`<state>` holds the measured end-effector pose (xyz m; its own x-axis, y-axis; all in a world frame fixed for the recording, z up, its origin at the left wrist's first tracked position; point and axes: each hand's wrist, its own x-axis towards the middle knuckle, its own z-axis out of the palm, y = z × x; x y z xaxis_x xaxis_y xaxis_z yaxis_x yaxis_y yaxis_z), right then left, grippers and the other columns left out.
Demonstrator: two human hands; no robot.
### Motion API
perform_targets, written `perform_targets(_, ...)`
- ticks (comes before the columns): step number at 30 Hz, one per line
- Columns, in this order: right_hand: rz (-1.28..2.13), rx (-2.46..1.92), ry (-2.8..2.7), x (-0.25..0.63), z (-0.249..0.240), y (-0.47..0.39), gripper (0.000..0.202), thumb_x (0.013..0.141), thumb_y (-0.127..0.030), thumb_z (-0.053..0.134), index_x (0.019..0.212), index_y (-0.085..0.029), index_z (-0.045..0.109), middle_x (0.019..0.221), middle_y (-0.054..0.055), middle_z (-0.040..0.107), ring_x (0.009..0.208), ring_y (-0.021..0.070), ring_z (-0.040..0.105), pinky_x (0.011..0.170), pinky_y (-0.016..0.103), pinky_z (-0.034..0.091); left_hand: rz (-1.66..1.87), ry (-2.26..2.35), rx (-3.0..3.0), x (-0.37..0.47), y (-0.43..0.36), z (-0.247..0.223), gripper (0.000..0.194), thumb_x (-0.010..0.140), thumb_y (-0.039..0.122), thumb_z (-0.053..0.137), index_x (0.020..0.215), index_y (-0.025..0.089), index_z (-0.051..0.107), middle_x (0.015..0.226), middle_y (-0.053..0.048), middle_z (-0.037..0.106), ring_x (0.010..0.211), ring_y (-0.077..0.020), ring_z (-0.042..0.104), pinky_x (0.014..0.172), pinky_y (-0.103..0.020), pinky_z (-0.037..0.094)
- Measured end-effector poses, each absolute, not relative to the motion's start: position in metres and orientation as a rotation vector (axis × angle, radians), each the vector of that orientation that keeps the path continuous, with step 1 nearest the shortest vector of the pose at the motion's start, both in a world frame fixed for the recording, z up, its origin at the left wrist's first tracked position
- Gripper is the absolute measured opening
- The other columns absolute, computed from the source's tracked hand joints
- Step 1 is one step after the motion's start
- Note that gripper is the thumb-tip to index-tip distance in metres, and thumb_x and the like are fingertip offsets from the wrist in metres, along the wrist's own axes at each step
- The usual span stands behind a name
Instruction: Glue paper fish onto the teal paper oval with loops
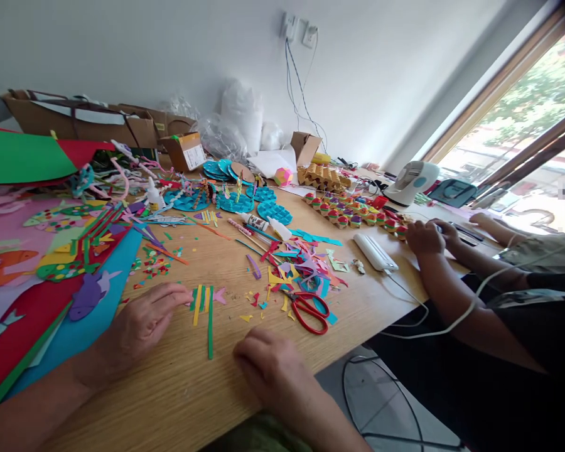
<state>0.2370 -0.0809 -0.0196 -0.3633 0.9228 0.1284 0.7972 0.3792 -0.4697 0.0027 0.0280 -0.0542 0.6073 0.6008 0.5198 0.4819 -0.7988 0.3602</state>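
A small pink paper fish point(220, 295) lies on the wooden table with green and yellow strips across its body; one long green strip point(210, 333) reaches toward the front edge. My left hand point(145, 317) rests beside it, its fingertips on the fish's left end and its fingers pressed together. To the right of the strips, my right hand point(268, 358) lies on the table near the front edge with curled fingers; whatever it may hold is hidden. Red-handled scissors point(311, 312) lie beyond my right hand, next to colourful paper scraps point(311, 263).
Coloured sheets point(108, 314) with paper fish cover the left side. Glue bottles point(279, 228), blue plates point(235, 199) and painted egg cartons point(336, 210) stand farther back. At the right are a white power bank point(374, 252), its cable and other people's hands point(426, 240).
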Motion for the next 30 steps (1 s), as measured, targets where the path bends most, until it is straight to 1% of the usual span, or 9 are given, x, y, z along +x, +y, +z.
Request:
perform_targets(3, 0.333, -1.929, -2.007, 0.266, -0.011, -0.074, 0.014, 0.083, -0.015, 0.048, 0.08, -0.019, 0.061, 0.081, 0.003, 0.062, 0.074, 0.0134, 0.056, 0.063, 0.022, 0.037, 0.997, 0.911, 2.638, 0.003, 0.027, -0.057, 0.034, 0.085, 0.006, 0.033, 0.101, 0.021, 0.058, 0.102, -0.003, 0.062, 0.099, -0.0143, 0.057, 0.089, -0.025, 0.043)
perform_targets(5, 0.218, -2.149, -1.884, 0.285, -0.007, -0.071, 0.014, 0.084, -0.019, 0.048, 0.084, -0.021, 0.062, 0.09, 0.004, 0.062, 0.081, 0.0165, 0.057, 0.064, 0.024, 0.037, 1.001, 0.921, 2.631, 0.003, 0.027, -0.058, 0.034, 0.085, 0.006, 0.032, 0.101, 0.021, 0.058, 0.102, -0.004, 0.062, 0.099, -0.0141, 0.057, 0.089, -0.025, 0.042)
perform_targets(8, 0.125, -2.358, -1.871, 0.306, -0.006, -0.067, 0.017, 0.086, -0.027, 0.046, 0.092, -0.022, 0.061, 0.096, 0.005, 0.06, 0.085, 0.0196, 0.058, 0.062, 0.026, 0.036, 1.005, 0.9, 2.645, 0.001, 0.027, -0.058, 0.034, 0.085, 0.006, 0.032, 0.101, 0.021, 0.059, 0.103, -0.004, 0.063, 0.099, -0.0136, 0.057, 0.088, -0.024, 0.042)
perform_targets(10, 0.105, -2.424, -1.947, 0.314, -0.008, -0.063, 0.019, 0.087, -0.029, 0.043, 0.092, -0.021, 0.06, 0.093, 0.006, 0.06, 0.083, 0.0203, 0.058, 0.061, 0.026, 0.035, 0.993, 0.869, 2.674, 0.001, 0.027, -0.056, 0.034, 0.085, 0.006, 0.033, 0.101, 0.021, 0.059, 0.104, -0.004, 0.062, 0.1, -0.0131, 0.057, 0.089, -0.023, 0.042)
perform_targets(17, 0.16, -2.449, -2.148, 0.327, -0.002, -0.052, 0.014, 0.085, -0.025, 0.043, 0.084, -0.016, 0.054, 0.077, 0.008, 0.06, 0.07, 0.019, 0.055, 0.057, 0.027, 0.03, 1.031, 0.808, 2.732, 0.005, 0.022, -0.037, 0.034, 0.086, 0.006, 0.033, 0.104, 0.024, 0.056, 0.103, -0.002, 0.061, 0.098, -0.0119, 0.057, 0.088, -0.022, 0.042)
perform_targets(20, 0.234, -2.32, -2.118, 0.331, 0.006, -0.061, 0.01, 0.079, -0.015, 0.045, 0.083, -0.017, 0.053, 0.077, 0.006, 0.059, 0.069, 0.0176, 0.054, 0.057, 0.026, 0.031, 0.958, 0.753, 2.845, -0.002, 0.025, -0.024, 0.033, 0.084, 0.008, 0.039, 0.108, 0.027, 0.052, 0.104, 0.0, 0.062, 0.098, -0.0122, 0.057, 0.088, -0.021, 0.043)
perform_targets(22, 0.269, -2.209, -2.051, 0.334, 0.009, -0.067, 0.016, 0.074, -0.011, 0.046, 0.087, -0.018, 0.054, 0.08, 0.005, 0.059, 0.073, 0.017, 0.054, 0.06, 0.025, 0.034, 0.965, 0.792, 2.881, -0.007, 0.028, -0.017, 0.031, 0.084, 0.01, 0.04, 0.107, 0.026, 0.052, 0.102, 0.001, 0.063, 0.097, -0.0127, 0.058, 0.088, -0.022, 0.044)
perform_targets(25, 0.215, -2.158, -1.876, 0.337, 0.01, -0.07, 0.016, 0.076, -0.019, 0.049, 0.09, -0.018, 0.055, 0.083, 0.005, 0.06, 0.076, 0.0178, 0.054, 0.064, 0.027, 0.036, 1.025, 0.907, 2.843, -0.011, 0.034, -0.01, 0.024, 0.085, 0.013, 0.039, 0.1, 0.025, 0.053, 0.097, 0.002, 0.063, 0.094, -0.0129, 0.059, 0.085, -0.023, 0.045)
perform_targets(30, 0.221, -2.209, -1.677, 0.335, 0.011, -0.063, 0.011, 0.078, -0.03, 0.049, 0.077, -0.019, 0.052, 0.068, 0.002, 0.059, 0.062, 0.0157, 0.051, 0.056, 0.026, 0.034, 0.883, 0.852, 2.793, 0.007, 0.039, -0.001, 0.02, 0.085, 0.016, 0.039, 0.093, 0.022, 0.056, 0.089, 0.001, 0.065, 0.087, -0.0144, 0.061, 0.077, -0.023, 0.048)
